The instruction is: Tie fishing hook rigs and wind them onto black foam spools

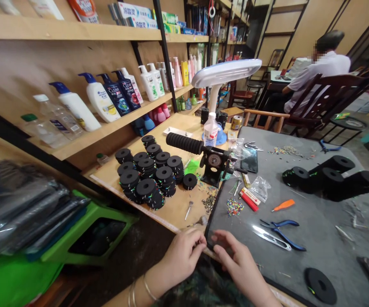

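Note:
At the near table edge, my left hand [184,252] is closed in a pinch, thumb against forefinger; what it holds, if anything, is too small to make out. Close beside it on the right, my right hand [238,261] has its fingers curved and its thumb apart from the forefinger, with nothing visible between them. To the right on the grey mat lie silver thread snips [271,238] and blue-handled pliers [282,230]. A pile of coloured beads [234,207] sits ahead of my hands. One black foam spool [320,285] lies near the front right.
Stacked black foam spools [146,187] stand at left on the wooden table. A black winding device [213,164], a water bottle [210,130] and a white lamp [226,72] are behind. Shelves of shampoo bottles [103,100] line the left. A person [323,66] sits at the back right.

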The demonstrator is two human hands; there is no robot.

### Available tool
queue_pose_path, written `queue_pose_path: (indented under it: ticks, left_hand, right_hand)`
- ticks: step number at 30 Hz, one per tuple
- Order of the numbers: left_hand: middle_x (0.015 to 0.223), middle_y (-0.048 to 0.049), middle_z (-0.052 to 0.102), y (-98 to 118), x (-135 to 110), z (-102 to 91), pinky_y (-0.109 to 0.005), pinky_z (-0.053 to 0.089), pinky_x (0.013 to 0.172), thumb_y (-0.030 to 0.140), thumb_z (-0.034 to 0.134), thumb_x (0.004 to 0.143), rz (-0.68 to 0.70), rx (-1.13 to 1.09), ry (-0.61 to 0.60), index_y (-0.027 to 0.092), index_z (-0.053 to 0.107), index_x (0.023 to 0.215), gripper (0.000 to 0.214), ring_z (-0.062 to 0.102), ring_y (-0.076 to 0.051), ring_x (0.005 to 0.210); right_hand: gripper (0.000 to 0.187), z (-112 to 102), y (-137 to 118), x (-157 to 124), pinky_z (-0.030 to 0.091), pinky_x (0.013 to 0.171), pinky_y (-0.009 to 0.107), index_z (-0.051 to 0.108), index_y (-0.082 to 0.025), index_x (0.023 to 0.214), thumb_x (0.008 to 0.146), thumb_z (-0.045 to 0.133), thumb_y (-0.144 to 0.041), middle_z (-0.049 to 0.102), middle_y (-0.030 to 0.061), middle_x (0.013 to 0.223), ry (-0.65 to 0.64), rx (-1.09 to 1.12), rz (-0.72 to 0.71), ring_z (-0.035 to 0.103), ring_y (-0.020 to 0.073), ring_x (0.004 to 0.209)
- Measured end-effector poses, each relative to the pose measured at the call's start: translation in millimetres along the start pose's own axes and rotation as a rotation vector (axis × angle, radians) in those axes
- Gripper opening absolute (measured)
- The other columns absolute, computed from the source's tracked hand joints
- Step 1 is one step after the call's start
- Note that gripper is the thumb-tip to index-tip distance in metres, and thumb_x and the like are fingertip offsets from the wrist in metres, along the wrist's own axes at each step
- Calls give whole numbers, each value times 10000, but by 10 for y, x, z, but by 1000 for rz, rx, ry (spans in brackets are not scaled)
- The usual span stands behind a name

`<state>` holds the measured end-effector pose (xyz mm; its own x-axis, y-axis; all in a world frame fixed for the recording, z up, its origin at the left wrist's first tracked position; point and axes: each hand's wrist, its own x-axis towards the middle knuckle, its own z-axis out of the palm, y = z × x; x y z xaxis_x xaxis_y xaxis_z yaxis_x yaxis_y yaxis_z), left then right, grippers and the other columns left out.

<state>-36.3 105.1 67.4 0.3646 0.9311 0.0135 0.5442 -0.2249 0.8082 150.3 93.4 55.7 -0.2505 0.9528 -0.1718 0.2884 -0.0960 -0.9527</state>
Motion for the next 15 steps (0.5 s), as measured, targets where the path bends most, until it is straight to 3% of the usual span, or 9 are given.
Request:
queue_pose_path:
  ticks: [2, 5, 9, 12, 15]
  left_hand:
    - [846, -53, 618, 45, 13, -41, -297, 420, 736, 133, 464, 869, 91, 118, 7, 188, 595, 803, 157, 551, -201, 824]
    - [898, -63, 602, 111, 48, -94, -319, 442, 763, 109, 411, 890, 184, 263, 2, 179, 591, 834, 200, 536, -203, 861]
    - [890, -62, 601, 121, 88, -143, -318, 468, 761, 124, 416, 902, 250, 382, -30, 171, 594, 839, 194, 537, -198, 863]
    - [882, -51, 602, 76, 82, -146, -317, 469, 756, 127, 432, 898, 251, 429, -55, 173, 589, 838, 174, 541, -193, 850]
    - [866, -38, 602, 17, 43, -120, -311, 462, 727, 112, 448, 884, 234, 462, -70, 177, 579, 811, 164, 543, -187, 821]
  right_hand:
    - [329, 27, -44, 46, 523, 537, 242, 531, -232, 1160, 870, 518, -386, 673, 68, 1027, -82, 134, 49, 653, 212, 835]
    - [272, 96, -77, 121, 509, 514, 232, 521, -210, 1118, 881, 502, -343, 663, 12, 796, -172, 211, 72, 639, 168, 667]
    - [117, 133, -88, 173, 428, 510, 227, 575, -192, 951, 865, 512, -241, 580, -53, 564, -117, -64, 16, 547, 130, 489]
    - [91, 132, -75, 166, 389, 543, 222, 589, -192, 783, 852, 530, -197, 592, -37, 564, -57, -300, -82, 560, 137, 537]
    - [151, 160, -17, 143, 375, 564, 216, 587, -197, 764, 871, 488, -161, 659, -3, 649, -74, -474, -182, 602, 146, 593]
